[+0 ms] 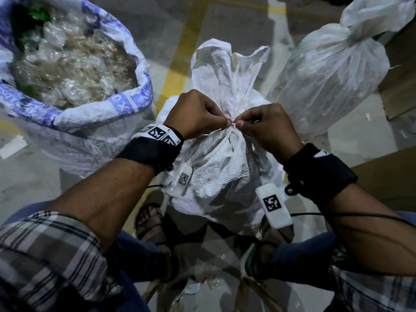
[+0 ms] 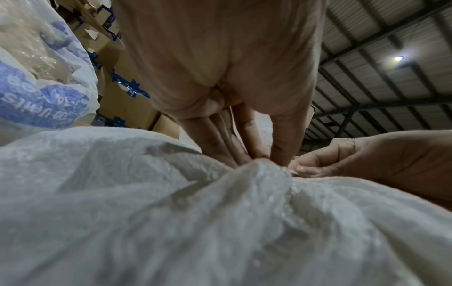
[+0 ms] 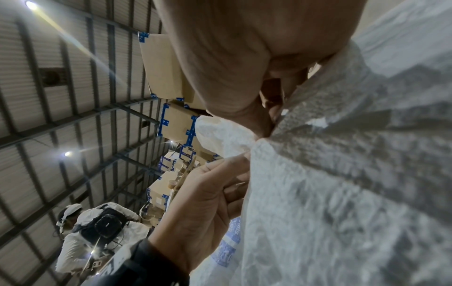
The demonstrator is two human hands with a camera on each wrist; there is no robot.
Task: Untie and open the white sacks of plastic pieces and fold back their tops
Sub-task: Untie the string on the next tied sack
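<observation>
- Overall progress: of the three sacks in the head view, one is finished, one is in hand, one untouched. I judge the task roughly a third done.
- Opened sack (image 1: 74, 113), to my left: mouth wide, blue-printed top rolled back into a cuff, clear plastic pieces (image 1: 67, 64) exposed. No further work appears due here.
- Far sack (image 1: 333, 70), ahead to my right: neck knotted, top bunched above the knot. Both untying and folding remain.
- Middle sack (image 1: 216, 167), directly before me between my feet: neck (image 1: 231, 131) gathered tight, loose top (image 1: 227, 70) standing above it. Not yet open; top not yet folded.
- Left hand (image 1: 198, 113): fingers curled, thumb and fingertips pinching at the tie (image 1: 231, 124) on the neck's left side.
- Right hand (image 1: 267, 124): fingers curled likewise, pinching the same tie from the right; the two hands nearly touch. The tie itself is too small to say whether the knot has given.
- Room to move: the opened sack's cuff lies just beside my left wrist, so that elbow has little outward swing. The far sack stands near on the right with brown cartons (image 1: 398, 82) behind it. The floor (image 1: 236, 21) ahead, with its yellow line (image 1: 180, 64), is the freest direction for spreading the mouth.
- Underfoot: the middle sack's base sits touching my sandalled foot (image 1: 148, 219); I judge stepping back is needed before cuffing.
</observation>
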